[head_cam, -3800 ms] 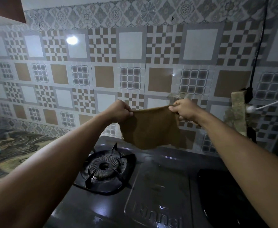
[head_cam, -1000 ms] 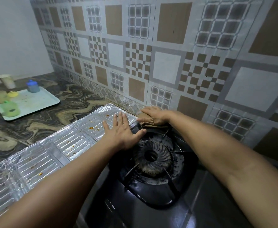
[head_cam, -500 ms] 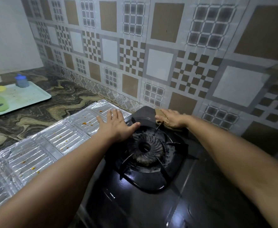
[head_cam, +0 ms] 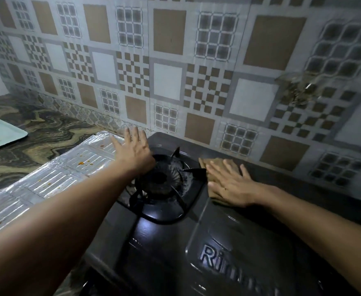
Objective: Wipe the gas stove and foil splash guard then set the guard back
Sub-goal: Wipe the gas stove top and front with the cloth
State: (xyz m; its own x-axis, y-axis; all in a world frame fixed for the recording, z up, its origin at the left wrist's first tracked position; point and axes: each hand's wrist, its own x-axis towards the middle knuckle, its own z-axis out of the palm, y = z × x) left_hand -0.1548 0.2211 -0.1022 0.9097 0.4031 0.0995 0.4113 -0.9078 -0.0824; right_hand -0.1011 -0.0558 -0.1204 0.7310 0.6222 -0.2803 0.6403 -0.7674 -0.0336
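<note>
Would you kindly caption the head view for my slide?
Right hand presses a brown cloth flat on the gas stove; left hand rests by the burner.

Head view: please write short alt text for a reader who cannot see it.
A person's right hand presses a brown cloth flat on a black gas stove beside its burner. The left hand rests open at a stained foil splash guard lying on the counter.
</note>
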